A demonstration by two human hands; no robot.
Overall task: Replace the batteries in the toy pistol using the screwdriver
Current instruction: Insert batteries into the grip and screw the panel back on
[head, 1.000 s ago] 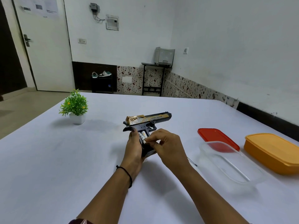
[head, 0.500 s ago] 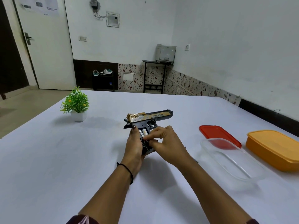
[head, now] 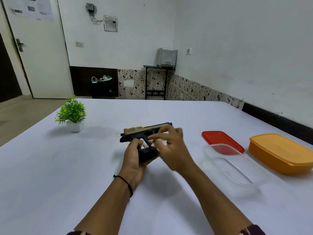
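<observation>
L hand (head: 133, 156) wrapped round grip of toy pistol (head: 145, 133), held just above the white surface (head: 50, 167) at centre – barrel pointing right, gold slide on top. Grip compartment open, white batteries (head: 145, 145) visible inside. R hand (head: 171, 150) just beside the pistol, fingers spread & blurred, gripping nothing. Clear container (head: 235, 168) to the right, red lid (head: 220, 139) behind it, orange box (head: 281, 151) further right – small potted plant (head: 72, 114) far left

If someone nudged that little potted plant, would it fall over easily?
Probably not easily: the potted plant sits in a squat white pot, flat on the table. The foliage is wider than the pot, so a high push might tip it. It looks light, so it would likely slide first.
</observation>
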